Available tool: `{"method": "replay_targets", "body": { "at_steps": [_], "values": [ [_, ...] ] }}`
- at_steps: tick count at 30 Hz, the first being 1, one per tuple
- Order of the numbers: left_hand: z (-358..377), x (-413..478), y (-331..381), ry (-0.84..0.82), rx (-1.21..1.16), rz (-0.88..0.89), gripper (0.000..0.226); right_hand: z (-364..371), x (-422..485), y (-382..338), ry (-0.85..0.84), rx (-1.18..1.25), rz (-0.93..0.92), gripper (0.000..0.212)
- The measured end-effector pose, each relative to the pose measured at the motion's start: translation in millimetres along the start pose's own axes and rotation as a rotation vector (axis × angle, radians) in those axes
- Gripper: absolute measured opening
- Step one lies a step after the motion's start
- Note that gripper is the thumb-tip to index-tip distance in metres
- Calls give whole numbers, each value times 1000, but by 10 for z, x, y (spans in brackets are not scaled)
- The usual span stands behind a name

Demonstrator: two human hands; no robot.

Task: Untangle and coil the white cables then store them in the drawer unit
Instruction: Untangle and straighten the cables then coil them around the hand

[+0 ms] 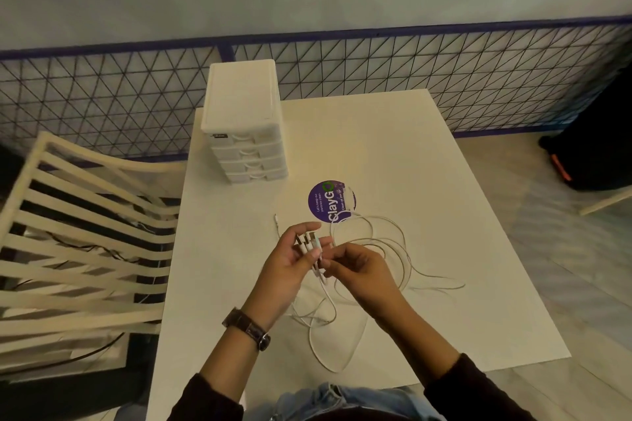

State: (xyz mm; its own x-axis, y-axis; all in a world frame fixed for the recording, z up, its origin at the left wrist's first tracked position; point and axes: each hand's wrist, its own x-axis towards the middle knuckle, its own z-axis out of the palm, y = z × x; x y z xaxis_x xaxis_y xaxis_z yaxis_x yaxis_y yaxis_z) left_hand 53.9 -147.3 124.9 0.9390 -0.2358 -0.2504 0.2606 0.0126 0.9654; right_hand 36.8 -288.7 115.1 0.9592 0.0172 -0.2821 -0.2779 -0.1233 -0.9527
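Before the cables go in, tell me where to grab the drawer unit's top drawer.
Hook fingers into the arched handle at the middle of the top drawer's front, coming from the face toward you. The drawer unit stands upright, drawers shut flush, so likely only that handle gives a hold. Left hand and right hand grip white cables; free one first.

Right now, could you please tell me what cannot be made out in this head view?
Head view only:
White cables: overlapping loops hide how many there are.
Plugs held in the left hand: partly covered by fingers, type too small.
Right hand: its curled fingers hide whether it pinches a cable.
Drawer unit: shut drawers hide the contents; its dark label is too small to read.
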Motion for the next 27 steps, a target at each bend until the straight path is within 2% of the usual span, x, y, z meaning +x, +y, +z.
{"method": "replay_targets", "body": {
  "at_steps": [5,10,16,20,23,25,27],
  "values": [
    [38,32,11,-25,94,14,29,-24,39,-28,11,105,6,5],
    [74,35,59,-62,92,29,31,-68,53,-51,22,155,14,3],
    [137,82,71,66,-2,45,26,-86,108,-40,20,169,8,12],
    [114,154,175,73,-3,65,24,-108,195,-124,-23,171,49,20],
    [42,224,236,59,-8,84,24,-127,243,-85,-123,58,91,18],
    [-53,271,286,112,-105,95,24,-192,283,-15,-173,-43,84,17],
    [-177,284,325,185,-240,82,25,-303,332,59,-144,-67,64,16]
  ]
}}
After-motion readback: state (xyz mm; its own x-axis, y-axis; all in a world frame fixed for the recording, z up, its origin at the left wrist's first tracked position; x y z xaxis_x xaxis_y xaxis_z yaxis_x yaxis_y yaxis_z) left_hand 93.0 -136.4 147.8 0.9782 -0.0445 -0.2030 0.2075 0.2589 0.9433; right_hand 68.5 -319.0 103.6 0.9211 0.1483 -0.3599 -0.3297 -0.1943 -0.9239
